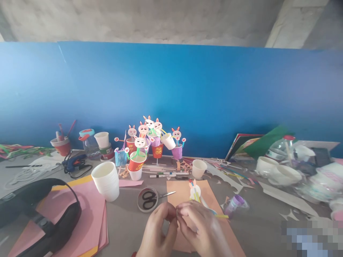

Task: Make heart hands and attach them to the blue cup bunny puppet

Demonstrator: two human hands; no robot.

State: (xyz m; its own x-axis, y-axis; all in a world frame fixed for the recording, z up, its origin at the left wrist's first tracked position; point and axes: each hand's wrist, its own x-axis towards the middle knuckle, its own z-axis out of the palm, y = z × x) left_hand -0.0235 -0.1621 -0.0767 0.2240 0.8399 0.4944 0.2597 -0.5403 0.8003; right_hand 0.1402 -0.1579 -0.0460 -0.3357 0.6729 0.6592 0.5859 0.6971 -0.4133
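While looking down at the matte grey tabletop point(123, 228), see the left hand point(160, 228) and right hand point(202, 226) brought together over smooth orange paper point(182, 188), fingers curled, thumbs and forefingers narrowed to a pinch. Cannot tell whether holding anything between the fingertips, too small and shadowed there to make out.

Just beyond the right hand, find a white rabbit cutout point(194, 193) on the orange paper, long axis running away from the body and leaning slightly left, ears pointing toward the flat blue partition point(171, 78). Notice also a slim yellow strip point(222, 216) jutting crosswise from behind the right hand, end pointing right.

Beyond the left hand, see metal scissors point(168, 194) with rounded black handles within a ring-shaped roll point(138, 200), narrow blades pointing right and slightly away, tips over the edge of the orange paper.

Farther back, see rabbit-faced cup figures point(140, 142), with round card heads and thin bright arms. To the left, note smooth, tapered white stacked cups point(105, 182), nested and upright, beside layered pink sheets point(93, 210).
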